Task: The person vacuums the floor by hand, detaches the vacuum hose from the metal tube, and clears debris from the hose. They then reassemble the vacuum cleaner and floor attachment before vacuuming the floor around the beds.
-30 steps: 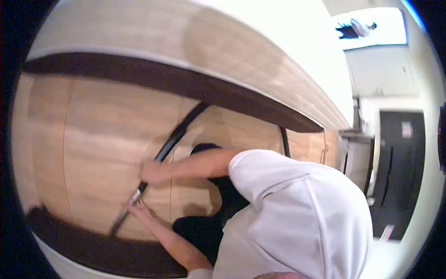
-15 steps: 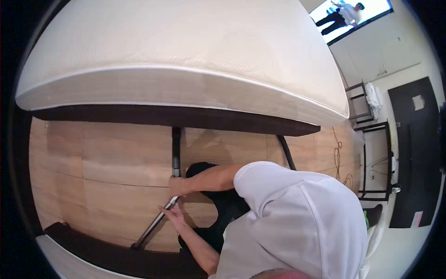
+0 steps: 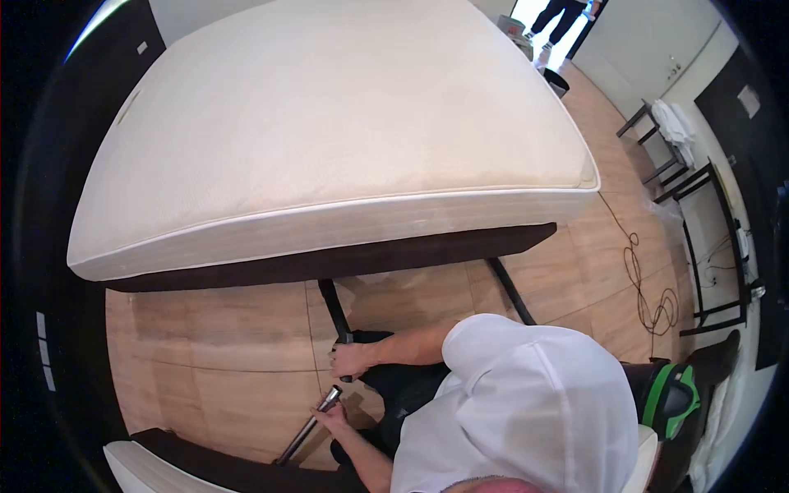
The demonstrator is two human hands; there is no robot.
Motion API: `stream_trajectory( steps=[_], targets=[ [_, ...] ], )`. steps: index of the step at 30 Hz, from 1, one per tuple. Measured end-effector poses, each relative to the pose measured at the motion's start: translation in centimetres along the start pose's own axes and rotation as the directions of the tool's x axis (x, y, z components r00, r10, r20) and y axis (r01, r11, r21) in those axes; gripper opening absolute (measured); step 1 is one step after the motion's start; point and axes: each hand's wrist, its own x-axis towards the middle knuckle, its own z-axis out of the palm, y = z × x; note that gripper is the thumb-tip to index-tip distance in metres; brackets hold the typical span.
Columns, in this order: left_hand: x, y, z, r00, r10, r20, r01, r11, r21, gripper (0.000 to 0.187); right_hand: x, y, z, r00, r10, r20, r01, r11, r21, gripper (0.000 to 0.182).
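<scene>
A dark metal tube runs out from under the base of the large mattress. My right hand is closed around it close to its end. Lower down, my left hand grips a silver-tipped metal tube just behind its bright end. That second tube slants down to the dark bed base at the bottom. A gap shows between the two tube ends. Part of my left fingers is hidden.
Another dark bar reaches from the mattress base toward my white shirt. A cable lies coiled on the wood floor. Dark-framed furniture and a black-and-green item are at right. A person's legs show at the top.
The two tubes met at my hands and now stand apart at their ends. My view has shifted, showing more of the mattress top and the right-hand floor.
</scene>
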Motion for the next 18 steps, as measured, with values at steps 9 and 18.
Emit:
stream_trajectory(
  steps=[9,18],
  targets=[
    [-1.0,-2.2,-5.1,0.998,0.011,0.061,-0.043,0.83,0.556,0.042,-0.4,-10.8,-14.9,0.983,-0.054,0.174,-0.008,0.94,0.341,0.03],
    [-8.8,-1.1,-2.8,0.972,0.155,0.174,-0.229,0.767,0.6,0.041,2.8,-13.4,-13.3,0.862,0.473,-0.183,-0.349,0.816,0.461,0.03]
  ],
)
